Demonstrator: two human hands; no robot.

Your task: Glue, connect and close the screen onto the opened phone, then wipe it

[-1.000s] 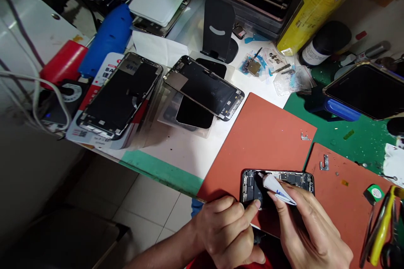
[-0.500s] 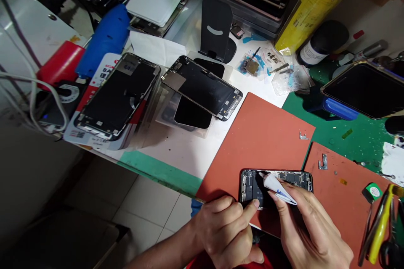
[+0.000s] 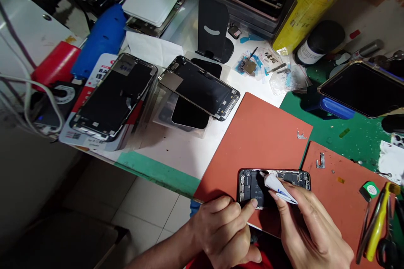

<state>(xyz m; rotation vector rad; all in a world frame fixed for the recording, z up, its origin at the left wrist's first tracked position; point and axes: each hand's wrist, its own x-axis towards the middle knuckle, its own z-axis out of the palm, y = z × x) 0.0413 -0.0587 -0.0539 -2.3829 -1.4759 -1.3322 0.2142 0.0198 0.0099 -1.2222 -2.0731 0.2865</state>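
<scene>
An opened smartphone (image 3: 259,187) lies sideways on the orange mat, its dark battery and circuit board showing. My right hand (image 3: 311,222) pinches a small white glue tube (image 3: 277,185) with blue marks and a flattened end. The tube is tilted, its nozzle at the phone's upper inner edge. My left hand (image 3: 225,227) is curled like a loose fist, with the index fingertip on the phone's lower edge beside the battery. No object shows in its folded fingers. The right hand covers the phone's lower right part.
Two detached phone screens (image 3: 202,86) (image 3: 115,96) lie at left. Small metal brackets (image 3: 320,161) rest on the orange mat (image 3: 261,134). Yellow-handled pliers (image 3: 377,229) are at the right, and a phone (image 3: 362,88) sits on a blue holder. A yellow can (image 3: 304,8) stands behind.
The view has shifted slightly, so the bench appears a little farther left. Both hands, the tube and the phone keep nearly the same positions relative to each other.
</scene>
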